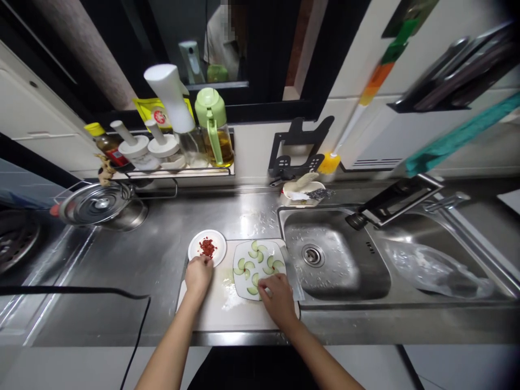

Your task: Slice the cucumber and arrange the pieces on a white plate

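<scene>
A square white plate (240, 290) with several green cucumber slices (256, 253) laid in a ring sits on a white cutting board (227, 314) by the counter's front edge. My right hand (277, 298) rests on the plate's near right corner, fingers curled over a slice. To the left, a small round white dish (195, 246) holds chopped red bits (207, 247). My left hand (198, 273) touches that dish's near rim, fingers bent down; what they pinch is hidden.
A steel sink (337, 260) lies right of the board, with a plastic bag (434, 268) in its right basin. A rack (170, 172) with oil and sauce bottles stands at the back. A pot lid (97, 205) and a stove burner (14, 235) are left; a black cable (138, 325) crosses the counter.
</scene>
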`<state>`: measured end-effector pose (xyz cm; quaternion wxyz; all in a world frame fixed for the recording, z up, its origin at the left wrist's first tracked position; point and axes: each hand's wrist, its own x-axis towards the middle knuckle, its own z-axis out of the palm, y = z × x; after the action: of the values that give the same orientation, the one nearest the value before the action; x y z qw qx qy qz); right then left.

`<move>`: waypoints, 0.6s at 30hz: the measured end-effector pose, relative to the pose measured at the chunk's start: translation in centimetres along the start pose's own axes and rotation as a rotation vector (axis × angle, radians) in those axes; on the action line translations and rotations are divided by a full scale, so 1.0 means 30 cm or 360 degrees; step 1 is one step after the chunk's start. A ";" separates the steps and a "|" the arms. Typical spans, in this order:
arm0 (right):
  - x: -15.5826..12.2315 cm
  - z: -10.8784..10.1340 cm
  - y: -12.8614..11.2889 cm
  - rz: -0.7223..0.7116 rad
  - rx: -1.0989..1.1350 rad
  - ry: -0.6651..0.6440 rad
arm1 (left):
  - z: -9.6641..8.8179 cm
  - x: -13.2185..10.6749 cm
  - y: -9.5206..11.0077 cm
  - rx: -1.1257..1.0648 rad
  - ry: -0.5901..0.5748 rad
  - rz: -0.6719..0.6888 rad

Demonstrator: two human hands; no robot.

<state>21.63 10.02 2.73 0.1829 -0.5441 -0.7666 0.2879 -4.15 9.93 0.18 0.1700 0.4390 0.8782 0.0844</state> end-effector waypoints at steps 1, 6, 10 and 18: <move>-0.003 -0.004 -0.002 0.0005 0.0006 0.0001 | 0.001 0.003 0.000 0.0017 0.0000 -0.0007; -0.018 -0.016 0.002 0.0045 -0.0035 -0.0003 | 0.004 0.013 -0.002 0.0061 -0.0013 -0.0011; -0.023 -0.020 0.013 0.0047 -0.0035 0.0008 | 0.008 0.017 -0.004 0.0035 0.0010 -0.0017; -0.017 -0.048 0.070 0.0168 0.0039 0.0059 | -0.015 -0.024 -0.016 -0.0273 0.0039 0.0029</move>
<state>24.20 10.40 2.51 0.1883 -0.5867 -0.7297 0.2965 -4.25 9.07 0.61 0.1956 0.4298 0.8657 0.1663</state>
